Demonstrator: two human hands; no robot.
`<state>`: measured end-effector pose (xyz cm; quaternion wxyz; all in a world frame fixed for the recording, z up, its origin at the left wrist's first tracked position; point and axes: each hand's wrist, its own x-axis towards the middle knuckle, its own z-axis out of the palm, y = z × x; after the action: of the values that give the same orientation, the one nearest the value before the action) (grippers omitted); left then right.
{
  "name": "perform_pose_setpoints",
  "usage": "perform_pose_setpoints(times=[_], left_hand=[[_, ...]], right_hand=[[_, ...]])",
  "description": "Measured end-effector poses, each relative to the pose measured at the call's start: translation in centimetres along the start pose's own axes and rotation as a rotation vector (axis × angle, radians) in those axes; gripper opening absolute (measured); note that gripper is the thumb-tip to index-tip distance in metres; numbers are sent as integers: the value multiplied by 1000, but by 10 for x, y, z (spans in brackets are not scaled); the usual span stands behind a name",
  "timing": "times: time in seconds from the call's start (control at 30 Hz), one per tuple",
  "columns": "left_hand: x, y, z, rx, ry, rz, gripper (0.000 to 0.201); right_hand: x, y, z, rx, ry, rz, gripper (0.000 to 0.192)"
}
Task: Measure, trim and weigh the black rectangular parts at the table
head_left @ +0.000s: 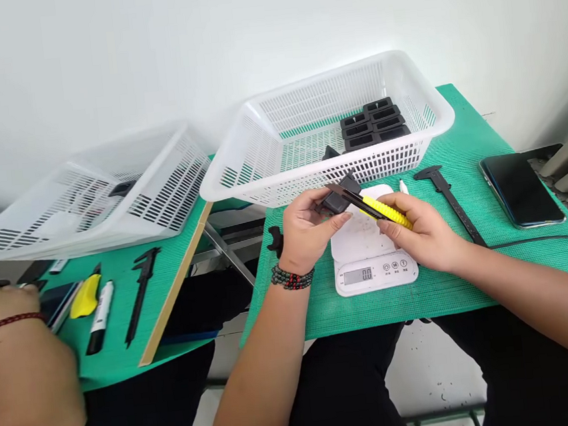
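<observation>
Here a small black plastic part [336, 201] is gripped in the left hand [306, 231] above the white scale [363, 259], while a yellow utility knife [381, 209] is clasped in the right hand [426, 233] — its blade laid against the part. Trimming appears under way. Several like parts [373, 124] are already stacked in the white basket [427, 132] behind — how many remain cannot be told.

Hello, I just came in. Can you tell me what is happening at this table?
A person holds a small black plastic part in the left hand and presses the blade of a yellow utility knife, held in the right hand, against it, above a white scale reading 0.0. More black parts lie in the white basket. A co-worker's arm rests at the next table.
</observation>
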<state>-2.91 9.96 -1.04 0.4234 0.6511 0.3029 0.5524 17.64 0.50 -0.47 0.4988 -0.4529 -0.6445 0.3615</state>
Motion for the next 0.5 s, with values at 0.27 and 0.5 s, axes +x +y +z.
perform_pose_setpoints(times=[0.27,0.5], left_hand=[[-2,1,1,50,-30,17,39],[-4,4,1,89,-35,-3,40]], right_hand=[[-2,0,1,-19,-38,16,23],[-2,-4,0,-78,-68,-26,18]])
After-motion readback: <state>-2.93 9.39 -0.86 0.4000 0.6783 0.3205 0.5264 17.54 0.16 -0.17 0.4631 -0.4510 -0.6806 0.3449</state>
